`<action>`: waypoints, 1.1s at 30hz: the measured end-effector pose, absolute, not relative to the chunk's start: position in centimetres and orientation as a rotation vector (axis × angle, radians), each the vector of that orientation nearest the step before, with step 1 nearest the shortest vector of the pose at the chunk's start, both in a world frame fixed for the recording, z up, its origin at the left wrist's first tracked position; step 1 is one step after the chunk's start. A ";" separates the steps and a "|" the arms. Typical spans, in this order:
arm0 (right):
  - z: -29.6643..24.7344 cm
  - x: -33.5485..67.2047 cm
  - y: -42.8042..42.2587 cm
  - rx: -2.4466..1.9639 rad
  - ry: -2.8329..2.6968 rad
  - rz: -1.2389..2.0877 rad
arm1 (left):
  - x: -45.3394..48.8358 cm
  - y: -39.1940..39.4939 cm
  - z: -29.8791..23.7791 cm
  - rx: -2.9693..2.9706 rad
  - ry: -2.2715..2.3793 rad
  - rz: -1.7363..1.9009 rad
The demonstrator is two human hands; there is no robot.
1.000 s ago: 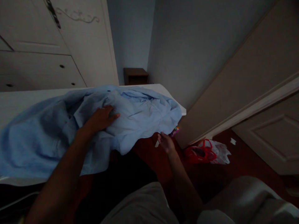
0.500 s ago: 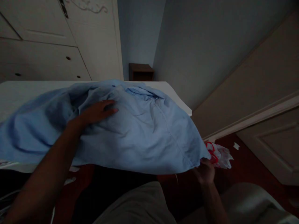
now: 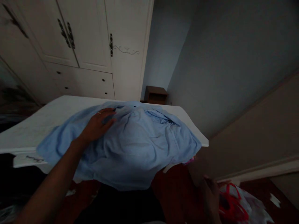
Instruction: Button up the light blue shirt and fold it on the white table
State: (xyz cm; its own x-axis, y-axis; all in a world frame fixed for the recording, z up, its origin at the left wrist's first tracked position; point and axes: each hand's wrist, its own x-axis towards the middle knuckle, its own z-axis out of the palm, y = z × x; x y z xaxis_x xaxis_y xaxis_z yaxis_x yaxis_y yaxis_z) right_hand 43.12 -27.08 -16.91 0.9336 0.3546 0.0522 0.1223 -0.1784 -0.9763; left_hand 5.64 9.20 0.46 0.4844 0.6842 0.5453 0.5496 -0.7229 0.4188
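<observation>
Much of the tabletop [image 3: 39, 124] is covered by the blue garment [image 3: 140, 143], and its near left corner is cut off by the view's edge. Part of the cloth is hidden beneath the left hand [image 3: 99, 124]. The right hand [image 3: 211, 191] is blurred, so the set of its fingers cannot be made out. The red bag [image 3: 233, 210] is cropped at the bottom. A pink object [image 3: 190, 161] is mostly hidden by the garment. The wardrobe [image 3: 91, 40] is cut off above.

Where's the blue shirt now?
In the head view, the shirt lies mid-picture beneath the left hand, across the white table, drooping over its near edge.
</observation>
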 end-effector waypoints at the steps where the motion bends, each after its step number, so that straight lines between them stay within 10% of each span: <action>1: -15.3 42.8 -25.3 -1.757 -0.441 0.152 | 4.6 9.1 0.6 2.482 1.135 1.157; 6: -7.5 39.8 -15.8 -1.583 -0.994 0.248 | -1.4 9.6 0.5 2.141 1.613 1.467; 11: -2.7 36.9 -5.5 -1.400 -1.632 0.257 | -5.5 11.8 -0.4 1.959 2.019 1.005; 33: -0.6 37.1 24.3 -2.015 -2.290 0.277 | -7.4 21.4 1.6 1.672 1.500 0.401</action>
State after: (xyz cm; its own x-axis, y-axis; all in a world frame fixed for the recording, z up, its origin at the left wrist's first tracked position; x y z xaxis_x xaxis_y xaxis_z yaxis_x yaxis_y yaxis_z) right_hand 37.08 24.28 -0.65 -0.1328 0.9893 -0.0602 0.9751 0.1195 -0.1870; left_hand -7.40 21.36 1.57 0.2349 0.9292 -0.2854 0.6625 0.0618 0.7465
